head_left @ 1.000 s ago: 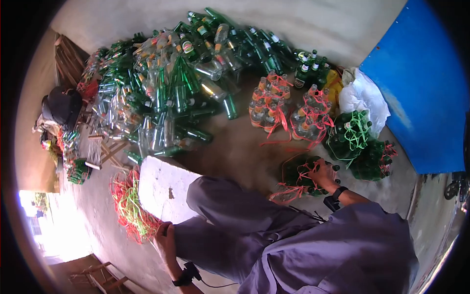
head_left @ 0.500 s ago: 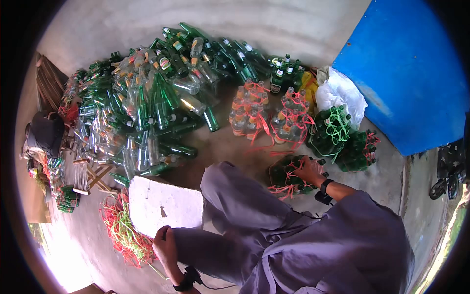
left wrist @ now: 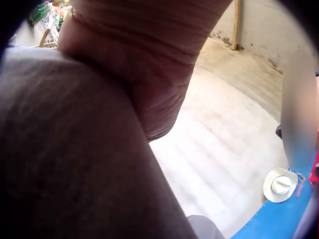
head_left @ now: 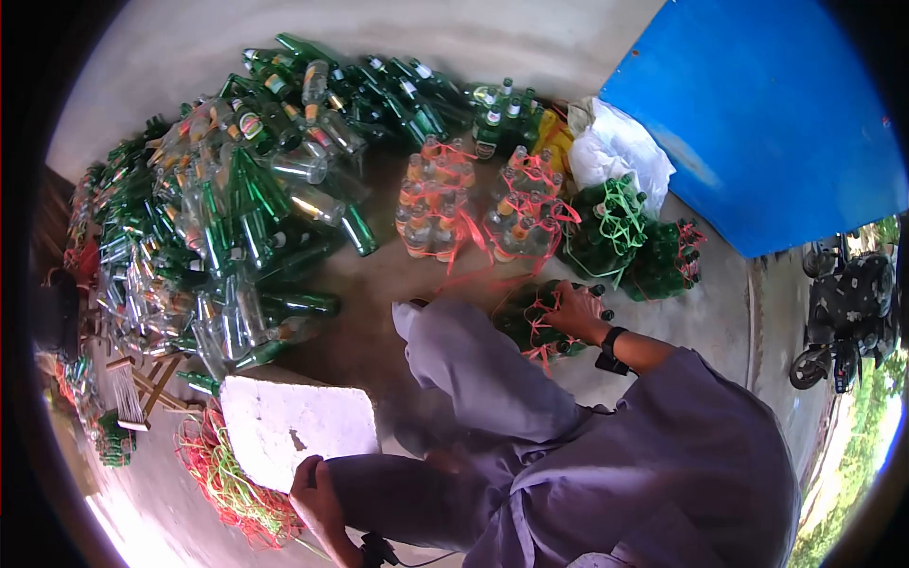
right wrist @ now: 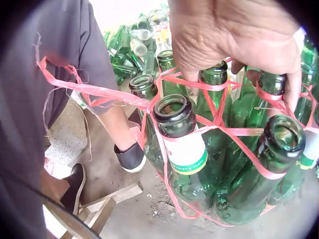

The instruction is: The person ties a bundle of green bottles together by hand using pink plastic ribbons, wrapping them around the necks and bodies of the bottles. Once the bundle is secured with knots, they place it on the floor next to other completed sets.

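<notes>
My right hand (head_left: 576, 312) grips the top of a bundle of green glass bottles (head_left: 523, 317). In the right wrist view, its fingers (right wrist: 291, 89) reach down among the bottle necks and curl round one of them. Pink plastic twine (right wrist: 229, 132) loops from neck to neck and ties the upright bottles together; a loose length trails off left. One bottle near the camera bears a white label (right wrist: 187, 152). My left hand (head_left: 317, 502) rests on the knee of the grey trousers, holding nothing. Only its wrist and heel show in the left wrist view.
A large heap of loose bottles (head_left: 227, 204) lies along the wall. Two pink-tied bundles of clear bottles (head_left: 436, 213) stand ahead, with green bundles (head_left: 606, 232) to their right. A white block (head_left: 294, 426) and tangled twine (head_left: 232, 478) lie left of the knee.
The head view has swung, so the scene sits further left and a motorbike shows at the right. My right hand stays on the green bundle, my left on the knee.
</notes>
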Demonstrator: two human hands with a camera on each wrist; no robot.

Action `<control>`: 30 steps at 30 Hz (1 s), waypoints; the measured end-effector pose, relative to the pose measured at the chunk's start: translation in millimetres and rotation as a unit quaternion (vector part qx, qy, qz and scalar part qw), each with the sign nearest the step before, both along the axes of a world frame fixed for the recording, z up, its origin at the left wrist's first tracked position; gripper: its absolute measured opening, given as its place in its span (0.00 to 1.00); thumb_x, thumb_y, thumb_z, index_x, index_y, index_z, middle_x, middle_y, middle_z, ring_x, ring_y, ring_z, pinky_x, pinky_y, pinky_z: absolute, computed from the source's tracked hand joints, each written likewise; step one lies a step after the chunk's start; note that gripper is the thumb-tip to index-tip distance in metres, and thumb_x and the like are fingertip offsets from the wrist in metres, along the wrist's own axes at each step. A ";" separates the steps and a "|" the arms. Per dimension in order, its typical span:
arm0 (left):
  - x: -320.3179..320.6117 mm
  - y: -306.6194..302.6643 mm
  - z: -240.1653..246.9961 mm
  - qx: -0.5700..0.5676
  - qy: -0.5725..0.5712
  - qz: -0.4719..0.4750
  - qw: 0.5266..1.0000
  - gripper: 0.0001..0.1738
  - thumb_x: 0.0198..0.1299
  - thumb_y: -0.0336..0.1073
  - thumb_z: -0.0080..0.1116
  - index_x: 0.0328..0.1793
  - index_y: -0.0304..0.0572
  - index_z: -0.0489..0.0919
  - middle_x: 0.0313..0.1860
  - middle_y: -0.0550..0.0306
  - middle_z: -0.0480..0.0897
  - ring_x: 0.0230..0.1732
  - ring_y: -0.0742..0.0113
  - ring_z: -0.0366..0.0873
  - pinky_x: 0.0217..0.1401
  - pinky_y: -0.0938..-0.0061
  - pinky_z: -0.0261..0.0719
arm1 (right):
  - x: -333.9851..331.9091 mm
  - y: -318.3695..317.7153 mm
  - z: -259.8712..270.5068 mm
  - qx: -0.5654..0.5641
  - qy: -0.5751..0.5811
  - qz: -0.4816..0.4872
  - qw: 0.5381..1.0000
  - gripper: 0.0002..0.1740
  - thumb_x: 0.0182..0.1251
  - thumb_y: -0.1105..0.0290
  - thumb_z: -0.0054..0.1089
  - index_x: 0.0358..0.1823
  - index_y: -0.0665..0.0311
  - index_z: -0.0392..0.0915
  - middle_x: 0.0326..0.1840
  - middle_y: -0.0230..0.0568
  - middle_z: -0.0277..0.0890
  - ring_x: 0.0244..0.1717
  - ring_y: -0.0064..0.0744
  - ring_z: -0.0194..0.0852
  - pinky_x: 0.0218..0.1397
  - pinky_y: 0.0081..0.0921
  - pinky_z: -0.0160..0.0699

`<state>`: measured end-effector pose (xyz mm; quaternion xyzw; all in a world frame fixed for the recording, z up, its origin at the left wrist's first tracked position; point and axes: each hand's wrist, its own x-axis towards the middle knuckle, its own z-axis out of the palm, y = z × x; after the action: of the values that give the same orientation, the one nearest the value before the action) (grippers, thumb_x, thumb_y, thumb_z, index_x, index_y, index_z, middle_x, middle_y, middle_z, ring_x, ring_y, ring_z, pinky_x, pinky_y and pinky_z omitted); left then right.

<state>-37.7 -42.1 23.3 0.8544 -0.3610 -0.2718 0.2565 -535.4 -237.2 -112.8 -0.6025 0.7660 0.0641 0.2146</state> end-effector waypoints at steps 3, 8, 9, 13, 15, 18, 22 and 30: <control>-3.6 -7.6 1.6 -0.005 0.003 -0.009 1.000 0.17 0.63 0.36 0.60 0.49 0.29 0.86 0.42 0.45 0.89 0.45 0.56 0.86 0.56 0.63 0.81 | -3.5 4.0 -0.7 -0.005 -0.012 0.007 1.000 0.42 0.49 0.45 0.74 0.64 0.54 0.71 0.49 0.66 0.77 0.49 0.64 0.81 0.50 0.56 0.78; 6.1 -1.2 -5.9 0.000 -0.013 0.004 1.000 0.16 0.64 0.37 0.60 0.49 0.29 0.86 0.40 0.45 0.89 0.44 0.57 0.85 0.54 0.63 0.81 | -4.1 -0.7 0.1 0.005 -0.022 -0.004 1.000 0.41 0.50 0.47 0.72 0.65 0.55 0.71 0.53 0.68 0.75 0.51 0.64 0.80 0.54 0.58 0.76; 7.1 -0.7 -6.9 0.000 -0.016 0.001 1.000 0.16 0.64 0.37 0.60 0.49 0.29 0.86 0.40 0.45 0.89 0.44 0.57 0.85 0.54 0.63 0.81 | -5.7 1.5 0.7 0.009 -0.032 -0.007 0.999 0.41 0.51 0.47 0.71 0.66 0.55 0.70 0.53 0.68 0.75 0.51 0.65 0.80 0.55 0.58 0.75; 10.5 3.5 -9.2 -0.011 -0.011 0.016 1.000 0.17 0.66 0.37 0.59 0.49 0.28 0.86 0.39 0.46 0.89 0.42 0.59 0.84 0.53 0.64 0.81 | -14.0 6.5 -0.7 0.019 -0.046 -0.008 0.999 0.41 0.51 0.47 0.71 0.66 0.55 0.70 0.53 0.69 0.75 0.51 0.65 0.80 0.55 0.59 0.75; 14.9 4.4 -13.8 -0.019 -0.017 0.017 1.000 0.17 0.66 0.37 0.59 0.50 0.27 0.86 0.39 0.46 0.89 0.41 0.59 0.84 0.52 0.64 0.80 | -20.0 10.1 -4.1 0.015 -0.056 -0.002 0.998 0.40 0.51 0.48 0.70 0.66 0.55 0.71 0.52 0.68 0.76 0.51 0.66 0.80 0.54 0.58 0.76; 20.8 4.8 -16.7 -0.019 -0.001 0.027 0.999 0.18 0.66 0.38 0.58 0.50 0.27 0.85 0.39 0.46 0.88 0.42 0.60 0.83 0.52 0.65 0.80 | -26.7 13.5 -2.1 0.018 -0.056 0.000 0.998 0.39 0.52 0.48 0.70 0.65 0.55 0.72 0.50 0.68 0.77 0.52 0.67 0.79 0.54 0.59 0.76; 18.9 0.6 -15.6 -0.018 0.006 0.026 0.999 0.18 0.66 0.38 0.58 0.49 0.27 0.85 0.39 0.47 0.88 0.41 0.60 0.83 0.52 0.65 0.80 | -41.7 22.6 -5.7 -0.001 -0.066 -0.031 0.997 0.38 0.52 0.48 0.71 0.64 0.54 0.72 0.48 0.67 0.78 0.52 0.66 0.79 0.54 0.59 0.76; 34.8 5.1 -32.2 -0.044 0.037 0.037 0.998 0.18 0.67 0.38 0.57 0.48 0.27 0.85 0.38 0.49 0.87 0.41 0.62 0.82 0.51 0.67 0.80 | -97.4 25.8 -11.8 0.012 -0.049 -0.100 0.994 0.38 0.51 0.47 0.74 0.62 0.55 0.76 0.46 0.60 0.83 0.53 0.60 0.81 0.54 0.50 0.80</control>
<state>-2.9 -37.0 -8.9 0.8444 -0.3313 -0.2769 0.3170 -632.8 -211.4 -124.6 -0.5227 0.8100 0.0220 0.2650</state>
